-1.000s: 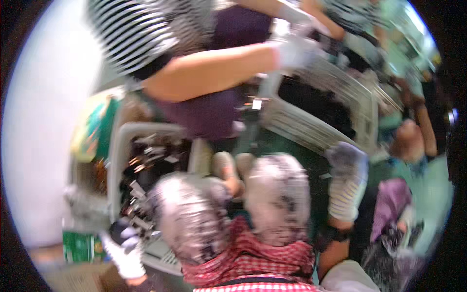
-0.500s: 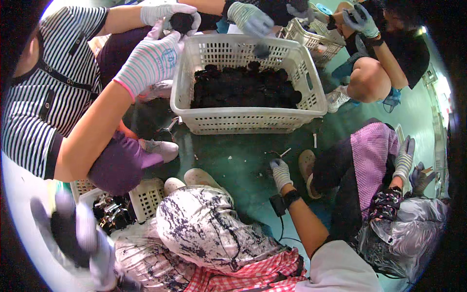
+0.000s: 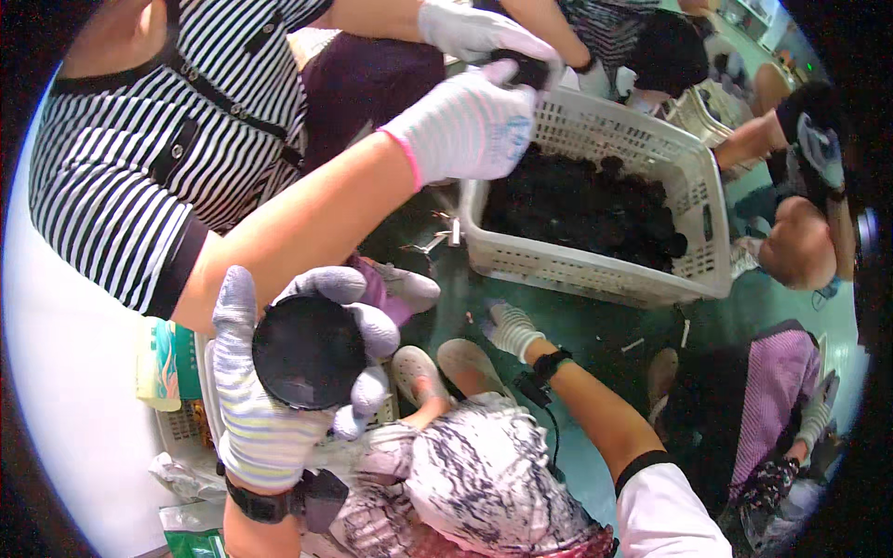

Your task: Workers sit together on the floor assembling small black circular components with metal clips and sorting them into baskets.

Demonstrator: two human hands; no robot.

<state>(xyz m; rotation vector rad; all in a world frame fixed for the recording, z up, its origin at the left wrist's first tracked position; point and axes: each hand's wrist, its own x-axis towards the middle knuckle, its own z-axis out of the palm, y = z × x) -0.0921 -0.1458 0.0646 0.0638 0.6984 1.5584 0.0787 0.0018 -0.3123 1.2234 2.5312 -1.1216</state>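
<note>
My left hand (image 3: 279, 381), in a striped grey-tipped glove, is raised at the lower left with its fingers curled round a flat, round black disc (image 3: 310, 353). The disc's broad face shows. Over the floor near my shoes, my gloved right hand (image 3: 512, 330) is closed, its fingertips small and blurred; whatever it may hold cannot be made out. Beyond it stands a white slatted plastic crate (image 3: 595, 284) holding many dark round pieces (image 3: 586, 209). At the crate's left corner, a co-worker's gloved hands (image 3: 474, 121) grip another dark round piece (image 3: 516, 70).
A co-worker in a striped shirt (image 3: 112, 205) sits close on my left, one arm reaching across. Other people sit around the crate, one with purple-patterned clothing (image 3: 777, 391) at right. A tissue pack (image 3: 158, 363) stands at left. White scraps (image 3: 633, 345) lie on the green floor.
My left hand has come up from the lower left edge, bringing the black disc into plain sight. The view has swung left, so the crate now appears farther right and tilted.
</note>
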